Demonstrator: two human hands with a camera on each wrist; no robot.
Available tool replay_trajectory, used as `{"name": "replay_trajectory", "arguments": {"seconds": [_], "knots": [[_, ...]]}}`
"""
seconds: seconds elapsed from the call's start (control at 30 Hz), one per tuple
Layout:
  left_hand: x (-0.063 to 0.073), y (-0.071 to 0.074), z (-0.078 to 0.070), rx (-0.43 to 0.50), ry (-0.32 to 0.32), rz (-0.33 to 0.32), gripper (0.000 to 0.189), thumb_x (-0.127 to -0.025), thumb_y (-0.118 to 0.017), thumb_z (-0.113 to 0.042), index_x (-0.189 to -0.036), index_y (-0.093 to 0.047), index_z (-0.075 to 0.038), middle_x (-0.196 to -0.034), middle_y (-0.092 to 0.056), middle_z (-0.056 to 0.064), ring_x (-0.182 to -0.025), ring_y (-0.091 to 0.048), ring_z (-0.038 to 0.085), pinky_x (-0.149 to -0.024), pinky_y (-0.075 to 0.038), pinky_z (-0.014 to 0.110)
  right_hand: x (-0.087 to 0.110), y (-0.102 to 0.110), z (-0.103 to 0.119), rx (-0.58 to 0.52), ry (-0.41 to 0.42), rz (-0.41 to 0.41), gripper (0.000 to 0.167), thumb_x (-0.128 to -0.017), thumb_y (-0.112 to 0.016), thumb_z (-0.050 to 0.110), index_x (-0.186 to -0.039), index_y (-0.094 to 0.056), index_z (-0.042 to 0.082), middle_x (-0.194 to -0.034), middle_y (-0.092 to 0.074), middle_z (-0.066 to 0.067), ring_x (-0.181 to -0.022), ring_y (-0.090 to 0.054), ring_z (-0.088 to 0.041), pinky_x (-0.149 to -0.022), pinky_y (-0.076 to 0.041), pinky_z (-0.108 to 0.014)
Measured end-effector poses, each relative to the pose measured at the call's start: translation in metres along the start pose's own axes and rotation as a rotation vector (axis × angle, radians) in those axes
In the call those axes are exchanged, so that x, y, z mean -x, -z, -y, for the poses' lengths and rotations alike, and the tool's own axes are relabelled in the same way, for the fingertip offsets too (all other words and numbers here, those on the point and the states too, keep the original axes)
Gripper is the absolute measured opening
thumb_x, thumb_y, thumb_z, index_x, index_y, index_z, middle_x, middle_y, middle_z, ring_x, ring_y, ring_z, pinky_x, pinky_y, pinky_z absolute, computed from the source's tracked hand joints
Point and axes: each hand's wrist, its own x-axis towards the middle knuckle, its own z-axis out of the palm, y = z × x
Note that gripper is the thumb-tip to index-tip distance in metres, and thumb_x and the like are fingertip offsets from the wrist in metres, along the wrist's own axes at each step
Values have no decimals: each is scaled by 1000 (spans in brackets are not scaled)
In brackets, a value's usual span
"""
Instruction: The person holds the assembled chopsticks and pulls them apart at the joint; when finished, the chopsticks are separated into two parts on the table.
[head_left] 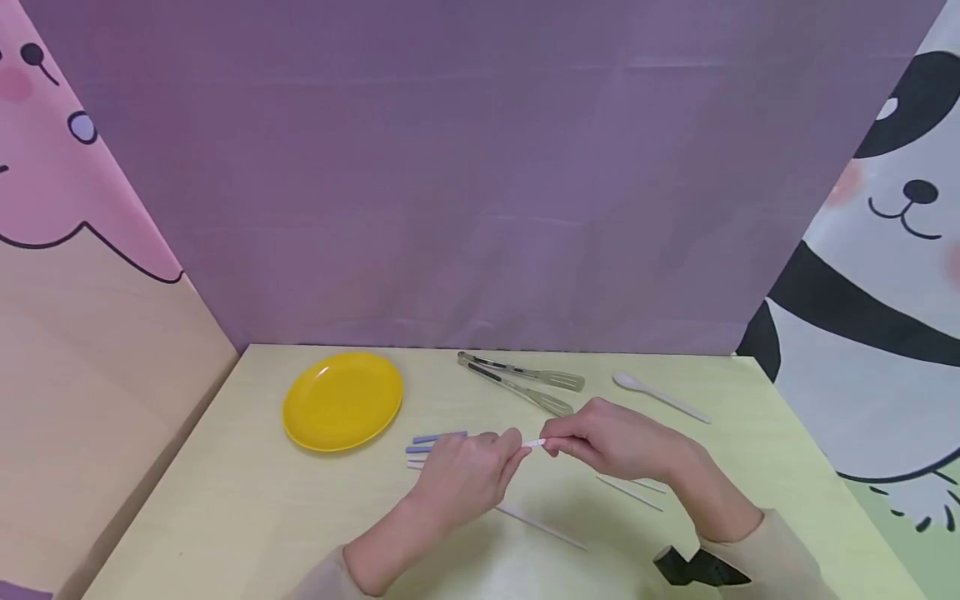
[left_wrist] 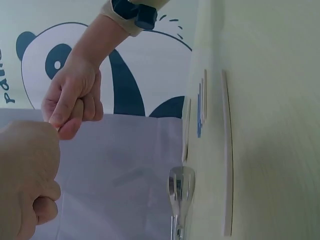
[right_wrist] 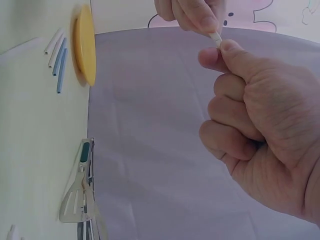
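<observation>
Raised over the middle of the table, my left hand (head_left: 468,475) and right hand (head_left: 618,437) meet fingertip to fingertip. Both pinch a small white piece (right_wrist: 215,39), one hand at each end. Only a short length of it shows between the fingers; the rest is hidden, so I cannot tell its kind. Lower on the table lie several blue and white sticks (right_wrist: 60,62), with their thicker ends left of my left hand and thin tips (head_left: 630,492) below my right. Nearer to me, a long white stick (head_left: 542,528) lies apart, partly covered by my left hand.
A yellow plate (head_left: 342,402) stands at the back left. Metal tongs (head_left: 517,382) with slotted ends lie behind the hands, and a white spoon (head_left: 660,396) lies at the back right. A purple cloth wall (head_left: 480,183) rises along the table's far edge.
</observation>
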Motion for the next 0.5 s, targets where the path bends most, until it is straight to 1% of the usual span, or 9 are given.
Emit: {"name": "replay_trajectory", "arguments": {"seconds": [0.07, 0.1, 0.23, 0.3, 0.37, 0.5], "knots": [[-1, 1, 1, 26, 2, 18, 39, -101, -73, -34, -76, -48, -19, -52, -34, -10, -45, -20, 4, -51, -4, 18, 0, 0, 0, -22, 3, 6, 18, -109, -60, 13, -94, -65, 22, -70, -43, 16, -61, -28, 11, -60, -38, -12], [-1, 2, 3, 40, -9, 30, 39, -99, -75, -34, -75, -48, -19, -52, -33, -10, -45, -19, 4, -50, -4, 19, 0, -1, 0, -36, 12, 12, 19, -109, -60, 13, -93, -65, 22, -69, -41, 15, -61, -26, 11, -59, -36, -12], [2, 2, 9, 98, -92, 72, 41, -97, -79, -34, -74, -48, -20, -53, -32, -11, -48, -14, 3, -50, -5, 19, 4, -8, 1, -97, 70, 36, 21, -110, -57, 11, -92, -63, 19, -67, -34, 11, -61, -22, 13, -56, -29, -9], [2, 2, 11, 101, -114, 75, 40, -97, -78, -35, -74, -49, -20, -52, -34, -11, -48, -14, 3, -51, -6, 19, 4, -10, 1, -99, 84, 31, 21, -110, -57, 10, -92, -62, 19, -66, -34, 11, -62, -21, 14, -56, -28, -8], [3, 1, 10, 88, -106, 65, 39, -97, -78, -35, -75, -49, -20, -52, -36, -11, -48, -14, 4, -51, -6, 19, 5, -11, 1, -86, 78, 15, 21, -110, -57, 10, -92, -63, 20, -66, -34, 11, -62, -21, 14, -57, -28, -8], [3, 2, 3, 64, -38, 26, 40, -96, -79, -33, -75, -48, -19, -52, -34, -10, -48, -15, 4, -52, -4, 19, 4, -8, 0, -52, 57, -2, 20, -110, -58, 11, -93, -64, 21, -68, -39, 13, -62, -22, 13, -58, -31, -8]]}}
